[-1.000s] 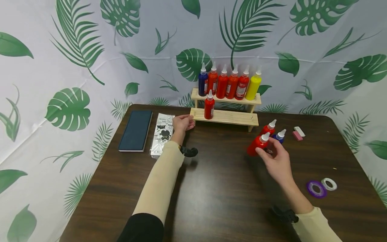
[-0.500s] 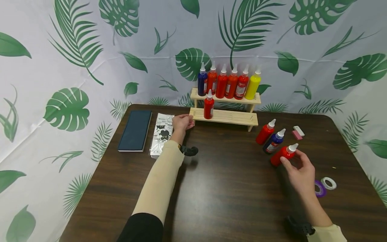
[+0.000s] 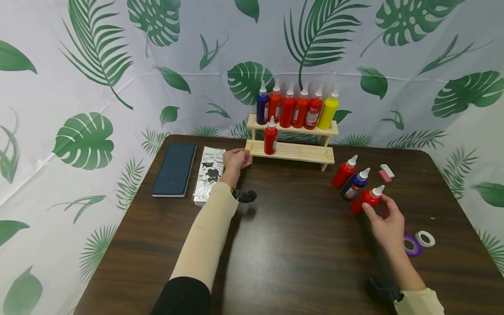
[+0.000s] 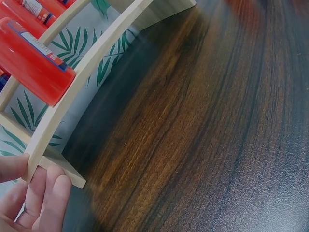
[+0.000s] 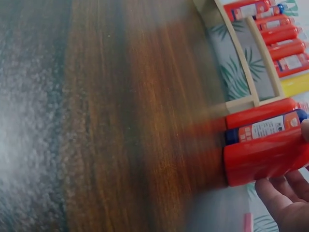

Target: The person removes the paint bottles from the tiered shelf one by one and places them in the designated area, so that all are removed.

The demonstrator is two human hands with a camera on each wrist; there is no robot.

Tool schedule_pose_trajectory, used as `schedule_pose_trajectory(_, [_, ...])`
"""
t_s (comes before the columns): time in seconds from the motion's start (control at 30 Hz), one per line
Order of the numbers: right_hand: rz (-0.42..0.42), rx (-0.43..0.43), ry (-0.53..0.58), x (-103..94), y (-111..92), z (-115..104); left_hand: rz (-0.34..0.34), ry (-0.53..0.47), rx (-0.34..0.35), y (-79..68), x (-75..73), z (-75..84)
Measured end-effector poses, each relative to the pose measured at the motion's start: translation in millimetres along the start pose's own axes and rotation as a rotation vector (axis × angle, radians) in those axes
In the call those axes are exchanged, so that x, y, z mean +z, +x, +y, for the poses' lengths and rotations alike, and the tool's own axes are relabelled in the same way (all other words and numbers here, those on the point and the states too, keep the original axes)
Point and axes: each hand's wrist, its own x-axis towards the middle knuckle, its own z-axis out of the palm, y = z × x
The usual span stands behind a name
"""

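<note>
Currently | worktop [image 3: 275,245] bears two-tier wooden rack [image 3: 305,153] | left hand [image 3: 236,159]: narrow grip pinching rack's lower-shelf left end | right hand [image 3: 389,223]: grip holding red nozzle-topped bottle [image 3: 361,202] at worktop's right, just beside blue bottle [image 3: 353,187]

My feed shows a red plastic squeeze bottle [image 3: 364,202], white nozzle [image 3: 378,190]; dark-blue plastic bottle [image 3: 352,189], orange-and-white label [image 5: 268,127]; yellow plastic bottle [image 3: 328,114]; pale wooden two-tier rack [image 3: 301,153]; dark-brown wood-grain tabletop [image 3: 275,245]; white cloth backdrop [image 3: 147,98], green leaf print [image 3: 98,140]; navy rectangular notebook [image 3: 174,170]; I log purple on one tape ring [image 3: 418,250].
</note>
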Motion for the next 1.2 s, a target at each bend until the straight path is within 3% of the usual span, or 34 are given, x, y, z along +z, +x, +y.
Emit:
schedule_pose_trajectory(0.3, [-0.053, 0.023, -0.019, 1.3, 1, -2, 0.005, 0.010, 0.006, 3.4, -0.7, -2.2])
schedule_pose_trajectory(0.43, [-0.016, -0.016, 0.012, -0.6, -2, -5, -0.004, 0.006, 0.008, 3.7, -0.7, -1.8])
schedule_pose_trajectory(0.57, [0.136, -0.213, 0.008, -3.9, -7, -19, 0.003, 0.006, 0.007, 2.8, -0.8, -1.3])
schedule_pose_trajectory(0.7, [0.313, -0.542, -0.004, -6.0, -6, -47, -0.001, -0.001, 0.017, 2.3, -0.9, -1.9])
schedule_pose_trajectory(0.8, [0.353, -0.751, -0.018, -0.6, -6, -73, -0.016, -0.011, 0.024, 2.0, -0.8, -2.8])
schedule_pose_trajectory(0.9, [0.291, -0.863, -0.025, 16.6, -3, -98, -0.021, -0.017, 0.025, 1.0, -1.3, -3.3])
schedule_pose_trajectory(0.97, [0.197, -0.878, -0.031, 34.1, 1, -112, -0.019, -0.015, 0.024, 0.4, -2.0, -3.1])
schedule_pose_trajectory(1.07, [-0.003, -0.835, -0.077, 67.0, 15, -126, -0.014, -0.017, 0.030, 0.4, -2.4, -2.5])
schedule_pose_trajectory(1.2, [-0.266, -0.705, -0.146, 110.4, 40, -143, 0.007, -0.004, 0.037, 2.0, 0.3, -2.8])
